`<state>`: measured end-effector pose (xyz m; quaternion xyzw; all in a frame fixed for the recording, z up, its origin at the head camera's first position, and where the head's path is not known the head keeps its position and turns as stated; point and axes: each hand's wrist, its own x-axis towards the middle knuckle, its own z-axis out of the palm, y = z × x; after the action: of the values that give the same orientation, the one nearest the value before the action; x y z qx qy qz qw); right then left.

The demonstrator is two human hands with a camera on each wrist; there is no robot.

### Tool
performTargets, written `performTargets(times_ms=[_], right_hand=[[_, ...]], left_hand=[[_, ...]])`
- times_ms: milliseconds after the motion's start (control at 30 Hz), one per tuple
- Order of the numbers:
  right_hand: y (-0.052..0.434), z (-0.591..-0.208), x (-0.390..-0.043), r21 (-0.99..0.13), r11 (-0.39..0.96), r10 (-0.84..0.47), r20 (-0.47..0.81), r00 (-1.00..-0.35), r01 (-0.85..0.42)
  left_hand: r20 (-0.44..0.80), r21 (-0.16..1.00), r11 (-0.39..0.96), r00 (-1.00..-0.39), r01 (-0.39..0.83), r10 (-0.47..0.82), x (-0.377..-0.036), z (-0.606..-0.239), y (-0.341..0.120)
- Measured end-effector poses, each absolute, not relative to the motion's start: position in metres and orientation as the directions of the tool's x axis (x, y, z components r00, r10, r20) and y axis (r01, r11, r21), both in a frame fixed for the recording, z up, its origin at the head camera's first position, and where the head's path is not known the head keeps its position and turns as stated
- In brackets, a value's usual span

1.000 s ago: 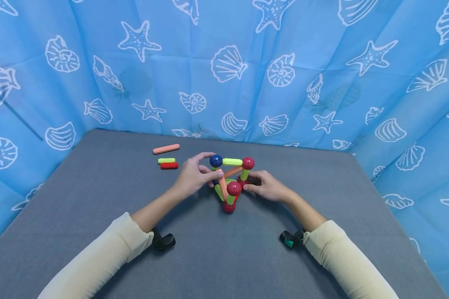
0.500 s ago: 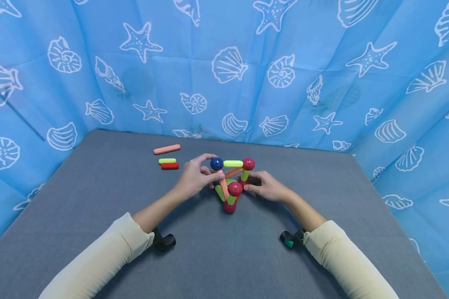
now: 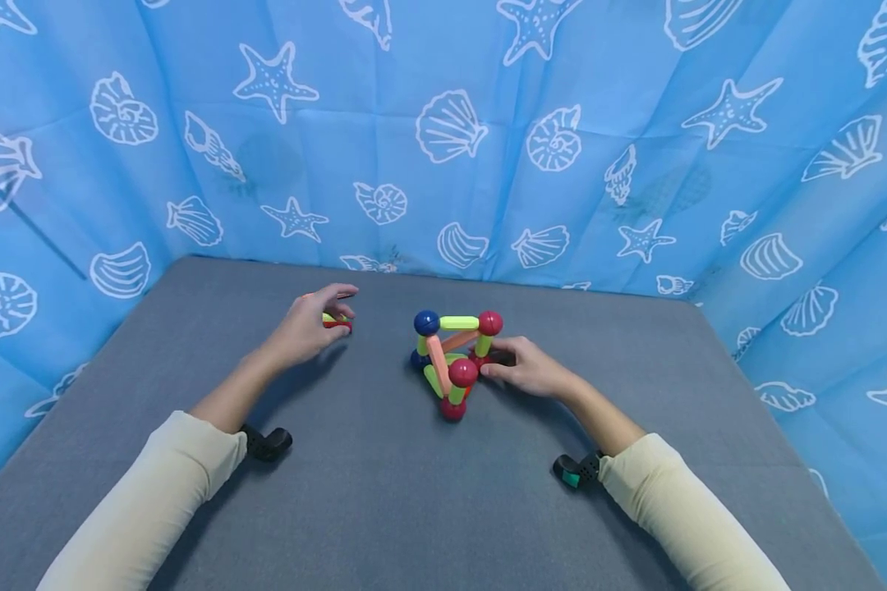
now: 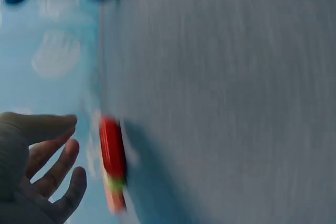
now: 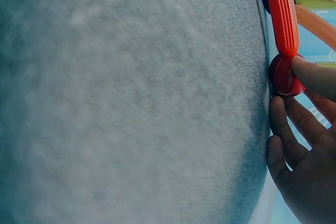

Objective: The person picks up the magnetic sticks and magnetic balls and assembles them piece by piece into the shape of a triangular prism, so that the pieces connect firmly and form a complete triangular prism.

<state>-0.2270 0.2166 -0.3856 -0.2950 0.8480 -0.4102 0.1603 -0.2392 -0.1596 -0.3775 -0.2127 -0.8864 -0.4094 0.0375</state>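
A structure of magnetic sticks and balls (image 3: 452, 361) stands mid-table, with a blue ball (image 3: 426, 322) and a red ball (image 3: 490, 322) on top joined by a green stick (image 3: 459, 322). My right hand (image 3: 497, 363) pinches a red base ball (image 5: 283, 74) between thumb and forefinger, beside a red stick (image 5: 283, 18). My left hand (image 3: 318, 322) hovers with fingers spread over the loose sticks at the left. A loose red stick (image 3: 340, 326) and a green one (image 3: 328, 317) peek out under it. In the blurred left wrist view that hand (image 4: 52, 161) holds nothing beside the loose red stick (image 4: 112, 148).
The grey table (image 3: 384, 492) is closed in at the back and sides by a blue curtain (image 3: 451, 131) printed with shells. A salmon loose stick lies mostly hidden under my left hand. Black wrist mounts (image 3: 266, 443) sit low over the table.
My left hand has let go of the structure's blue ball and moved left to the loose sticks. The right hand and the structure have stayed put.
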Motion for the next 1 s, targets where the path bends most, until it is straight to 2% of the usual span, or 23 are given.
performTargets(times_ms=[133,300,533,800,1000], right_hand=[[0.217,-0.385,-0.227,-0.787,0.489,-0.634,-0.024,-0.773,-0.377],[0.218,-0.385,-0.228,-0.785,0.484,-0.640,-0.016,-0.768,-0.386],[0.218,-0.387,-0.229,-0.793,0.465,-0.654,-0.008,-0.757,-0.394],[0.217,-0.386,-0.228,-0.792,0.479,-0.644,-0.023,-0.765,-0.379],[0.217,-0.385,-0.227,-0.804,0.482,-0.632,-0.044,-0.774,-0.348]], left_hand=[[0.171,0.652,0.665,-0.925,0.364,0.340,-0.246,-0.380,-0.185],[0.081,0.634,0.702,-0.931,0.323,0.355,-0.249,-0.386,-0.199],[0.091,0.631,0.709,-0.937,0.316,0.337,-0.252,-0.395,-0.201],[0.141,0.698,0.643,-0.940,0.317,0.310,-0.251,-0.400,-0.198],[0.183,0.810,0.482,-0.925,0.334,0.333,-0.246,-0.394,-0.193]])
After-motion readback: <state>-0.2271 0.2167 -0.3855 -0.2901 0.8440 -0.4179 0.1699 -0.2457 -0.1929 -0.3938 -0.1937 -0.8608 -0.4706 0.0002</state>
